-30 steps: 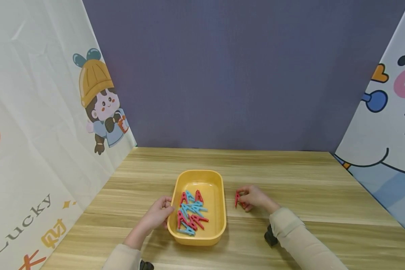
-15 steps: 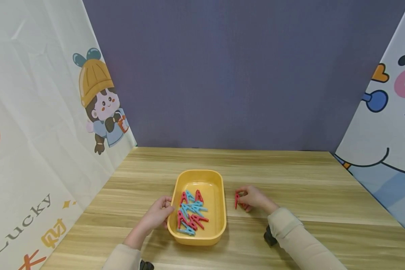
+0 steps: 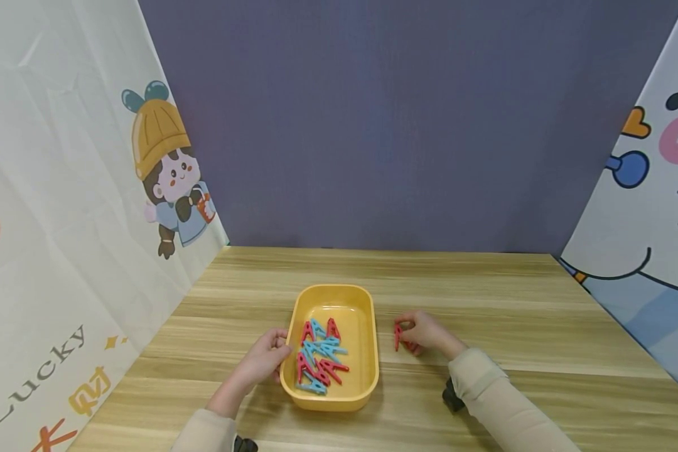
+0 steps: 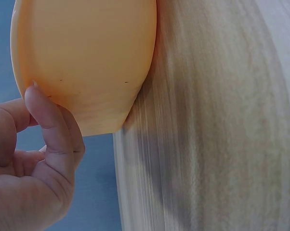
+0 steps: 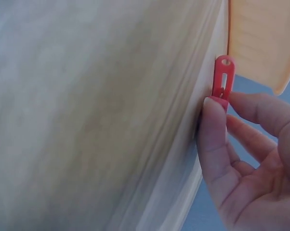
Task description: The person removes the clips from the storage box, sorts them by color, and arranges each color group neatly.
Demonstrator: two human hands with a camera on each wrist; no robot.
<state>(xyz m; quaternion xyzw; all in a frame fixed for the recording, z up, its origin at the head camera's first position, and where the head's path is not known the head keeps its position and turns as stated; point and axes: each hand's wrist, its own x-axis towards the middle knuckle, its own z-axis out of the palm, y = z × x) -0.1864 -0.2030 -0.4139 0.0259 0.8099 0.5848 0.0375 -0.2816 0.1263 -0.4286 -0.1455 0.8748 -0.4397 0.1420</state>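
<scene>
A yellow plastic tray (image 3: pixel 361 358) sits near the middle of the wooden table, holding several red and blue clothespins (image 3: pixel 321 348). My left hand (image 3: pixel 264 358) pinches the tray's left rim, thumb on top; the left wrist view shows fingers of that hand (image 4: pixel 48 154) against the outer wall of the tray (image 4: pixel 92 53). To the right of the tray, my right hand (image 3: pixel 426 331) pinches a red clothespin (image 3: pixel 398 337) between thumb and fingertips, close over the table. In the right wrist view the clothespin (image 5: pixel 224 77) points away from the fingers, its holed end outward.
The wood-grain table (image 3: pixel 486 295) stretches around the tray. A dark blue-grey panel (image 3: pixel 395 125) stands behind it, with printed white sheets on the left (image 3: pixel 62 207) and right (image 3: pixel 644 232).
Red clothespin in my right hand has shifted very slightly, with a small move of the fingers and sleeve. Left hand, tray and the clothespins in it stay where they were.
</scene>
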